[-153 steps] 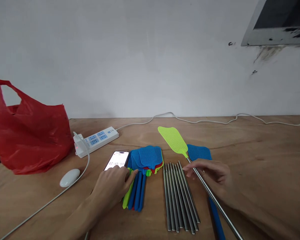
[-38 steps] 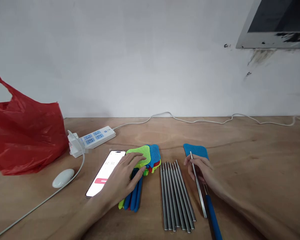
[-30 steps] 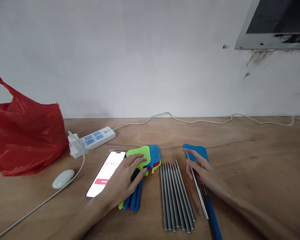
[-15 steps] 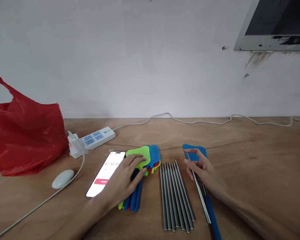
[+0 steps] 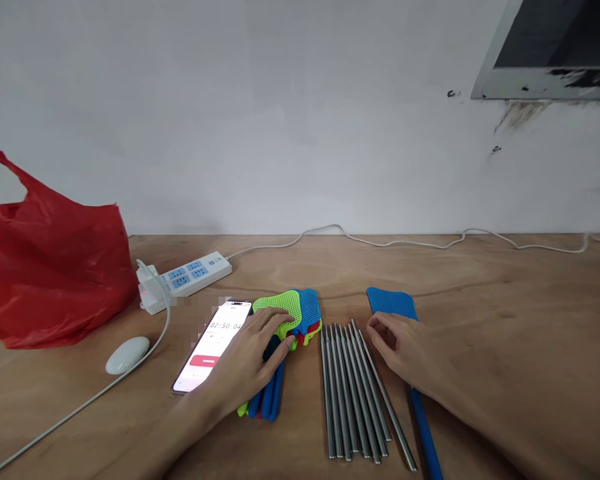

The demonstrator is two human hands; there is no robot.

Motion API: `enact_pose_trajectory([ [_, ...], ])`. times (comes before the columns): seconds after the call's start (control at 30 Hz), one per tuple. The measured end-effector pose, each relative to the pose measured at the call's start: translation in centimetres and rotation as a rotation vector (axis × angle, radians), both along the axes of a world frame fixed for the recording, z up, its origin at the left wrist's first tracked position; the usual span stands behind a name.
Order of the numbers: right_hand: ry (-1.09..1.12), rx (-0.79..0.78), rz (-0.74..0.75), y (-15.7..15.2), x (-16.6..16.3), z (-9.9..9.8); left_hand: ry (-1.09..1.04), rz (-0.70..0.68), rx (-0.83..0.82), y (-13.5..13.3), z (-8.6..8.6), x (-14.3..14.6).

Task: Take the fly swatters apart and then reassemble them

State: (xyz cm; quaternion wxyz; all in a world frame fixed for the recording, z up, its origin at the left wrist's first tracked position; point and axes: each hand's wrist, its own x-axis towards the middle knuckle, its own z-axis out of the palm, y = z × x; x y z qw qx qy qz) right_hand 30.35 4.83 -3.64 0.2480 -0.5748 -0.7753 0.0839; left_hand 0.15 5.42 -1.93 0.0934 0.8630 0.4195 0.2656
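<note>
My left hand [image 5: 247,365] lies flat with fingers stretched out on a pile of fly-swatter heads [image 5: 294,311], green on top of blue and red, with their blue and green handles [image 5: 266,401] under my palm. Several steel rods [image 5: 347,393] lie in a row in front of me. My right hand [image 5: 405,348] is curled, its fingertips pinching the far end of the rightmost steel rod [image 5: 391,415], which lies against the row. A blue swatter head [image 5: 390,301] lies just beyond that hand, its blue handle [image 5: 425,433] running out from under my wrist.
A phone [image 5: 214,345] showing a timer lies left of the pile. Further left are a white power strip [image 5: 186,279], a white oval puck [image 5: 127,355] on a cable and a red plastic bag [image 5: 50,267]. A white cable [image 5: 405,243] runs along the wall.
Earlier my right hand held a green swatter on a rod; the green head now tops the pile. In the last second my right hand has swung the bare rod left against the row.
</note>
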Motion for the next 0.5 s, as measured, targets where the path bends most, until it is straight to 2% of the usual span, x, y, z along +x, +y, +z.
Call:
enact_pose_trajectory([
  [0.13,-0.134,-0.004,-0.051,-0.2,0.2,0.5,0.004,0.002,0.006,0.0,0.0,0.0],
  [0.37,-0.180,-0.150,0.112,-1.0,-0.3,1.4,0.003,-0.002,0.028,0.0,0.1,0.0],
  [0.5,-0.184,-0.166,0.130,-1.2,-0.5,1.1,0.010,-0.007,0.023,0.0,0.1,0.0],
])
